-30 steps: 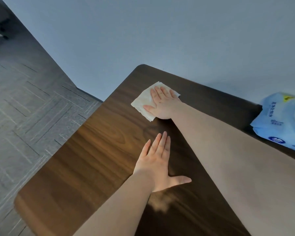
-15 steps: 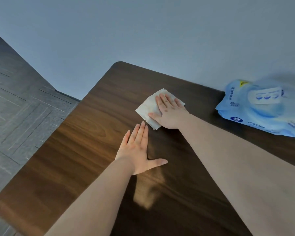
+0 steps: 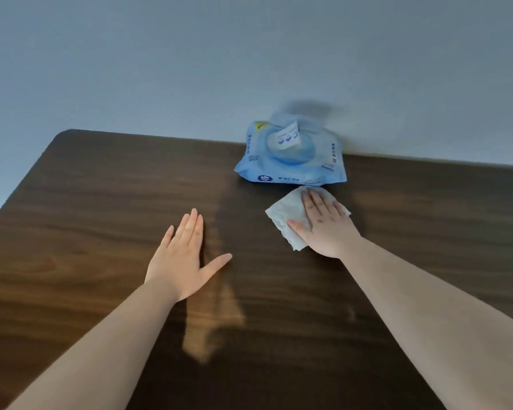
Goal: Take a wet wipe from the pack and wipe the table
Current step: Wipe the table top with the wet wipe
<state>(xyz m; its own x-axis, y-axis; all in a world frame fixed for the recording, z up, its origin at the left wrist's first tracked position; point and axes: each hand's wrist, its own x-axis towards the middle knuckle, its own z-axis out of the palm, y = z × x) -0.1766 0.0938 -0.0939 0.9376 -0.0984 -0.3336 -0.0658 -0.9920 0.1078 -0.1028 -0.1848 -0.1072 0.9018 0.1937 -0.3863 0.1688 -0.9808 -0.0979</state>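
A white wet wipe (image 3: 283, 213) lies flat on the dark wooden table (image 3: 101, 202), just in front of the blue wipe pack (image 3: 290, 161). My right hand (image 3: 326, 226) presses palm-down on the wipe with fingers stretched out, covering its right half. My left hand (image 3: 184, 258) rests flat on the bare table to the left, fingers together and thumb out, holding nothing. The pack sits against the wall with its white flap label (image 3: 288, 137) partly lifted.
A plain grey wall (image 3: 249, 54) runs right behind the table's far edge. The table's rounded far-left corner (image 3: 68, 134) is in view. A paler streak of light or wet sheen (image 3: 216, 315) lies on the wood between my arms.
My right hand has slid the wipe from the table's far-left corner area rightward to just in front of the pack. My view has turned right, and my left hand has stayed flat on the table.
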